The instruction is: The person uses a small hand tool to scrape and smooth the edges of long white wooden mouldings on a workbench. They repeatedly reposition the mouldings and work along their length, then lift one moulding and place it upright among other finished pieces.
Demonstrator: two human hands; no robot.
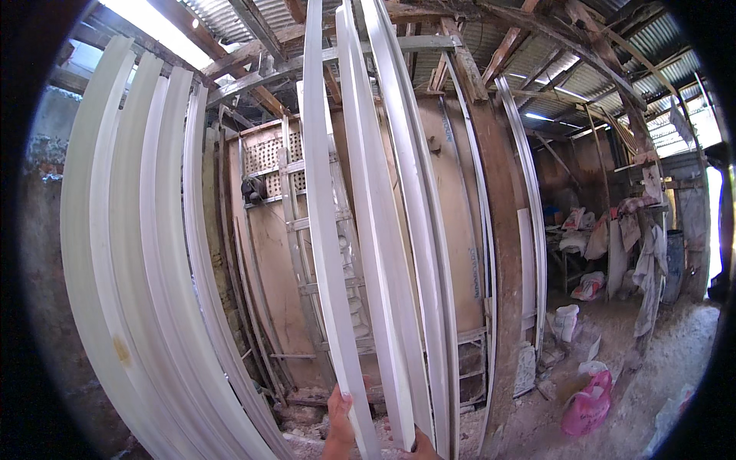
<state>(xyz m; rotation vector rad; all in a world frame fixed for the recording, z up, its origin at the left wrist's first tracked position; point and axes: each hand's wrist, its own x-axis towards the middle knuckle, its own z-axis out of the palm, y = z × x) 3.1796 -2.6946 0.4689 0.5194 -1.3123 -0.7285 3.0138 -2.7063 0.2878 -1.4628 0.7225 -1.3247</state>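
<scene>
Both my hands are low in the head view, at the lower ends of long white moulding strips that stand upright. My left hand (341, 423) is closed round the left edge of one narrow moulding strip (328, 230), with the thumb on its face. Just right of it, my right hand (423, 448) is closed at the right edge of a second moulding strip (374, 215); the frame's lower edge cuts this hand off. Further white strips (429, 245) lean close behind and to the right. The upper ends rise past a horizontal wooden beam (268, 77) near the roof.
Wide pale panels (123, 230) lean at the left. Behind the strips are a ladder-like wooden frame (295, 222) and a tan board (452, 192). A thick wooden post (502, 268) stands right. On the dusty floor lie a pink bag (589, 406) and a white sack (566, 322).
</scene>
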